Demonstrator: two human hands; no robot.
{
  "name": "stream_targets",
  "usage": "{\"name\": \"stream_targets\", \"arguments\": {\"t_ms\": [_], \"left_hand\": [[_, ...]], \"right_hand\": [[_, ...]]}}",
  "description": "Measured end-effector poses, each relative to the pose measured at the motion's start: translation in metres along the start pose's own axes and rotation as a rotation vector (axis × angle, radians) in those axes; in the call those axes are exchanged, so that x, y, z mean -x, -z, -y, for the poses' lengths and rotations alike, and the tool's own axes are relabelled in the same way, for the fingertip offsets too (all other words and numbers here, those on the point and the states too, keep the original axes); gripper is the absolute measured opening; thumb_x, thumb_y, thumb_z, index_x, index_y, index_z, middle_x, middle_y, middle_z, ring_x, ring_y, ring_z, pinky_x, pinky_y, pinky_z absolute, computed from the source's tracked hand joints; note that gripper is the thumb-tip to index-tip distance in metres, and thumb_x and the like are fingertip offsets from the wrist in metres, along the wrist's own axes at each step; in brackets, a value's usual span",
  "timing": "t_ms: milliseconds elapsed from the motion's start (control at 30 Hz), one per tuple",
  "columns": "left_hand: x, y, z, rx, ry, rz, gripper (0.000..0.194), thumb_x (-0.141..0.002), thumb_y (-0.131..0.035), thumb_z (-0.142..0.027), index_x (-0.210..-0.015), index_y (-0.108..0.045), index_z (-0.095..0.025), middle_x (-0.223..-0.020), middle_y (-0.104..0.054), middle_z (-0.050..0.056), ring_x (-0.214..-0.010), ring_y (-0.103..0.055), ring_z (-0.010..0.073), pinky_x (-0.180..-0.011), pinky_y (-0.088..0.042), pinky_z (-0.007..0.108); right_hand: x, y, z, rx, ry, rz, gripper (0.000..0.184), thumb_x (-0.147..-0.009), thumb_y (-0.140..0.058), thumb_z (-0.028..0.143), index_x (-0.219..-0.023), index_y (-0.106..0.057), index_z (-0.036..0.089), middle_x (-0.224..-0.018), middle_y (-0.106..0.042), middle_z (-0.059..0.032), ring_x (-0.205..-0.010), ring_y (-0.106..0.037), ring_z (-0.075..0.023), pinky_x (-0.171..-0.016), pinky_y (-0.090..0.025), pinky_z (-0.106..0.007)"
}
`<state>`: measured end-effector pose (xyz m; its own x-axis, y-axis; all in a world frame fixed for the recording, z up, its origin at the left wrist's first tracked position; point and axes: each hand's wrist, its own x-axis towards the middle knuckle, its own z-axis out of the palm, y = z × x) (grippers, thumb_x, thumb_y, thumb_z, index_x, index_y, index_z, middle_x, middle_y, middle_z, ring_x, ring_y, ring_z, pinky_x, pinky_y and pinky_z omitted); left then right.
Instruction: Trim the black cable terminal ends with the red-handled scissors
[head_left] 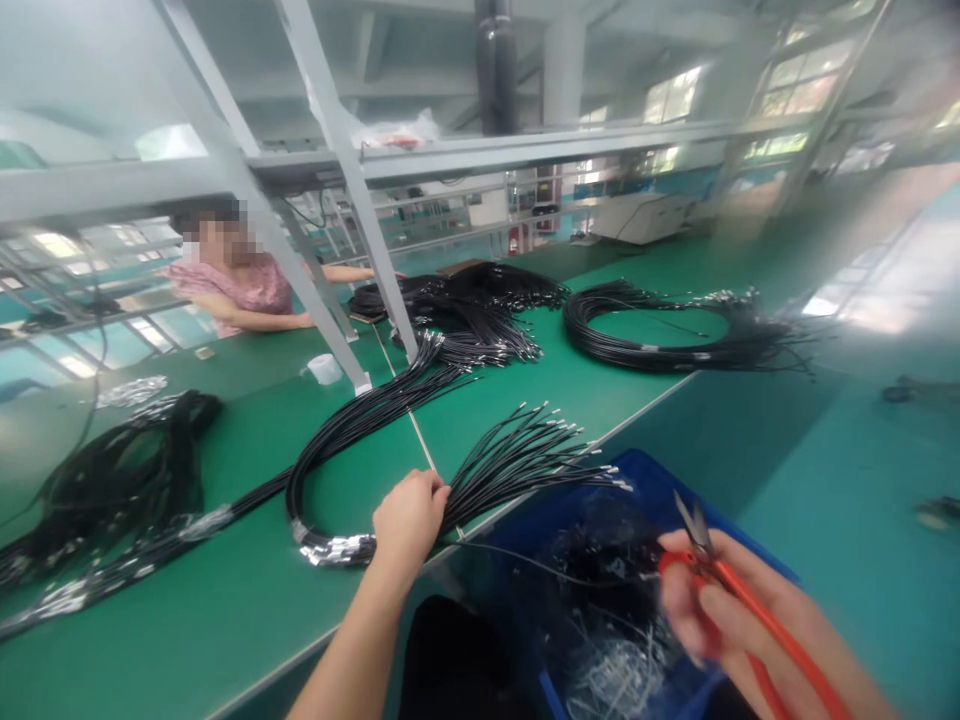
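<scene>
My left hand (409, 520) is closed round a bundle of black cables (510, 465) near the front edge of the green table. Their silver-tipped ends fan out to the right of my fist, and the bundle curves back on the left past a silvery wrapped stretch. In my right hand (750, 610) is a pair of red-handled scissors (701, 545), held over the blue bin with the blades pointing up and slightly parted. One thin dark strand (536, 562) runs from beside my left hand toward my right fingers; whether they pinch it I cannot tell.
Below the table edge stands a blue bin (637, 470) with clear and dark scraps. More cable coils (637, 350) lie on the green table (247, 470), with a dark heap (135, 470) at left. Grey shelf posts (352, 180) rise from it. Across the table sits a person (240, 290).
</scene>
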<state>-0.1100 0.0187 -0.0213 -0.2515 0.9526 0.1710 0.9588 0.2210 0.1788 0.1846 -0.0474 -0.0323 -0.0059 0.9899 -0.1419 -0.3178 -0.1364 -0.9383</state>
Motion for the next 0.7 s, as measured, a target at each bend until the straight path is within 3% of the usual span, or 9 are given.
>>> {"name": "stream_targets", "arguments": {"t_ms": [33, 100, 200, 267, 333, 433, 500, 600, 700], "left_hand": [[-0.003, -0.001, 0.000, 0.003, 0.006, 0.022, 0.015, -0.079, -0.053, -0.029, -0.070, -0.062, -0.022, -0.078, -0.063, 0.005, -0.069, -0.060, 0.0241, -0.060, -0.040, 0.032], [-0.005, -0.003, -0.001, 0.018, 0.019, 0.036, 0.016, -0.079, -0.052, -0.028, -0.067, -0.060, -0.021, -0.074, -0.063, 0.006, -0.065, -0.060, 0.0243, -0.060, -0.040, 0.032], [-0.004, -0.001, 0.000, 0.073, 0.061, 0.004, 0.019, -0.082, -0.044, -0.028, -0.072, -0.058, -0.020, -0.073, -0.063, 0.008, -0.067, -0.061, 0.0274, -0.062, -0.040, 0.036], [-0.003, 0.003, 0.004, 0.150, 0.074, -0.006, 0.020, -0.084, -0.040, -0.029, -0.077, -0.057, -0.020, -0.072, -0.063, 0.008, -0.067, -0.061, 0.0274, -0.062, -0.040, 0.037], [-0.004, 0.009, 0.008, 0.272, 0.028, 0.027, 0.017, -0.083, -0.040, -0.029, -0.084, -0.055, -0.020, -0.071, -0.063, 0.005, -0.067, -0.061, 0.0236, -0.061, -0.043, 0.033], [-0.008, 0.020, 0.002, 0.468, -0.124, 0.126, 0.016, -0.080, -0.048, -0.030, -0.090, -0.055, -0.020, -0.067, -0.061, -0.001, -0.064, -0.060, 0.0167, -0.060, -0.045, 0.025], [-0.008, 0.030, -0.015, 0.557, -0.208, 0.157, 0.016, -0.079, -0.051, -0.031, -0.090, -0.056, -0.020, -0.068, -0.060, -0.003, -0.064, -0.059, 0.0146, -0.060, -0.046, 0.023], [0.003, 0.045, -0.055, 0.665, -0.327, 0.166, 0.014, -0.081, -0.051, -0.025, -0.094, -0.056, -0.022, -0.083, -0.063, -0.002, -0.077, -0.059, 0.0131, -0.070, -0.046, 0.022], [0.025, 0.051, -0.091, 0.713, -0.583, 0.187, 0.016, -0.084, -0.050, -0.019, -0.097, -0.057, -0.025, -0.092, -0.062, -0.001, -0.084, -0.058, 0.0134, -0.076, -0.044, 0.024]], "right_hand": [[-0.001, -0.007, 0.000, 0.073, 0.057, -0.033, 0.032, -0.070, -0.068, 0.044, -0.095, -0.059, 0.027, -0.068, -0.066, -0.0014, -0.052, -0.060, -0.0174, -0.049, -0.046, -0.028], [-0.005, -0.019, -0.007, 0.437, 0.243, -0.123, 0.029, -0.071, -0.067, 0.036, -0.097, -0.059, 0.027, -0.082, -0.069, -0.0050, -0.074, -0.065, -0.0258, -0.071, -0.049, -0.039], [-0.014, -0.027, -0.032, 1.059, 0.529, -0.044, 0.027, -0.078, -0.054, 0.023, -0.105, -0.058, 0.022, -0.097, -0.067, -0.0116, -0.091, -0.060, -0.0313, -0.081, -0.044, -0.046], [-0.017, -0.027, -0.052, 1.285, 0.490, 0.063, 0.026, -0.079, -0.047, 0.015, -0.103, -0.058, 0.019, -0.089, -0.067, -0.0122, -0.084, -0.061, -0.0311, -0.074, -0.046, -0.046], [-0.016, -0.024, -0.069, 1.337, 0.424, 0.095, 0.026, -0.077, -0.047, 0.010, -0.099, -0.058, 0.019, -0.083, -0.066, -0.0108, -0.076, -0.061, -0.0291, -0.068, -0.047, -0.044], [-0.008, -0.021, -0.085, 1.324, 0.346, 0.139, 0.028, -0.074, -0.049, 0.007, -0.098, -0.058, 0.020, -0.083, -0.066, -0.0098, -0.076, -0.061, -0.0280, -0.069, -0.046, -0.042], [-0.002, -0.021, -0.091, 1.243, 0.290, 0.183, 0.029, -0.071, -0.051, 0.007, -0.095, -0.059, 0.021, -0.083, -0.066, -0.0085, -0.077, -0.061, -0.0276, -0.069, -0.044, -0.040], [0.003, -0.022, -0.094, 0.827, 0.128, 0.215, 0.026, -0.063, -0.058, 0.008, -0.084, -0.060, 0.024, -0.074, -0.065, -0.0024, -0.068, -0.060, -0.0229, -0.064, -0.043, -0.033], [-0.001, -0.016, -0.086, 0.403, -0.018, 0.165, 0.021, -0.064, -0.064, 0.015, -0.082, -0.059, 0.024, -0.068, -0.064, 0.0016, -0.065, -0.061, -0.0197, -0.064, -0.046, -0.030]]}}
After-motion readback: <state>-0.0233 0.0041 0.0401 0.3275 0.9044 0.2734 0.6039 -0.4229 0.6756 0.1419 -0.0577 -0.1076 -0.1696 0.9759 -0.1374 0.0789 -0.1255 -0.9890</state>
